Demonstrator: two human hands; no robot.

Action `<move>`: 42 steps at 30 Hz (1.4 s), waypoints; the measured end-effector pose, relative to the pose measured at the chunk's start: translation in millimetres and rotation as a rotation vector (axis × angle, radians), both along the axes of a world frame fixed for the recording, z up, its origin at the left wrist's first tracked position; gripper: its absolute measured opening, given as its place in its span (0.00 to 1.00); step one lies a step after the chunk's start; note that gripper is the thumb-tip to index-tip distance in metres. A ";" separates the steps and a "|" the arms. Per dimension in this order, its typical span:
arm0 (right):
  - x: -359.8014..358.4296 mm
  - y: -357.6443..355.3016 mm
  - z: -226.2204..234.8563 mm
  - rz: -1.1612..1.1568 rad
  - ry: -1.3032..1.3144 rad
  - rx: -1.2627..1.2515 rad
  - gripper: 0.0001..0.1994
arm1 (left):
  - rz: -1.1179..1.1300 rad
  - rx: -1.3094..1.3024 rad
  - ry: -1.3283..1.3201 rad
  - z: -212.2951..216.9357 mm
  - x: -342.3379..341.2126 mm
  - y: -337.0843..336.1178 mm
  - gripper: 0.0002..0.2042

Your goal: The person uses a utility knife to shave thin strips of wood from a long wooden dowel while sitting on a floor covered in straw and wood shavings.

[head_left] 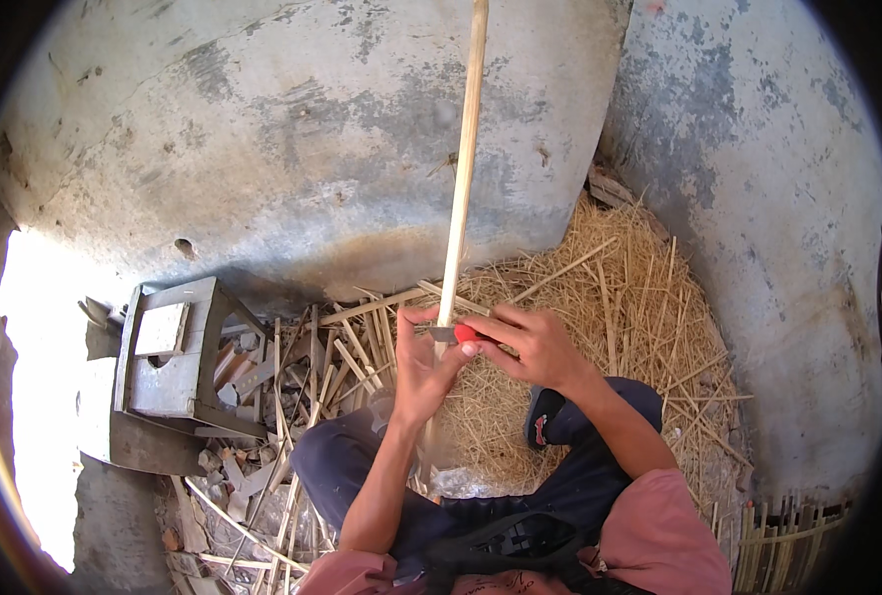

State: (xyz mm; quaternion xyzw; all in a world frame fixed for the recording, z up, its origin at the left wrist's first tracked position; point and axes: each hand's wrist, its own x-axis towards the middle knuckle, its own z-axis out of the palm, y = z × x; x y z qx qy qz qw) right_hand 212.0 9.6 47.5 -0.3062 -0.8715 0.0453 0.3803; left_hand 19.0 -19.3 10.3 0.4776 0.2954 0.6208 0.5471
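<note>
Head view, looking down: left hand (423,367) wrapped around a long pale bamboo strip (463,169), fingers closed on it low down, thumb up near the blade. Right hand (530,342) just beside, closed on a knife (458,334) with a red handle, short grey blade laid across the strip where the two hands meet. Strip standing almost upright, running from the hands up past the top edge of the picture, lower end dropping between the knees and partly hidden behind the left wrist. Both forearms bare, coming up from the lower edge; dark trousers (580,476) and a pink shirt (659,540) below them, one dark shoe (548,416) with a red mark showing just under the right wrist. Heap of thin straw-coloured shavings (610,317) spread over the floor behind and to the right of the hands, reaching the foot of the wall. Loose split bamboo sticks (347,352) lying crosswise to the left of the hands, well clear of the knife. Small grey wooden stool (173,362) farther left, tipped on its side among rubble. Stained grey plaster wall (292,129) filling the upper half. Bundle of bamboo slats (783,540) at the lower right corner.
</note>
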 end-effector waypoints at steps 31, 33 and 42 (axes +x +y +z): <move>9.8 17.8 18.5 -0.243 0.191 0.070 0.14 | 0.115 -0.067 0.100 -21.7 15.5 -0.3 0.19; 18.9 28.7 24.7 -0.287 0.242 0.086 0.13 | 0.111 -0.058 0.141 -19.7 20.3 -2.3 0.18; 39.0 30.8 28.6 -0.216 0.355 -0.088 0.13 | -0.116 -0.248 0.071 -6.7 11.9 -6.2 0.17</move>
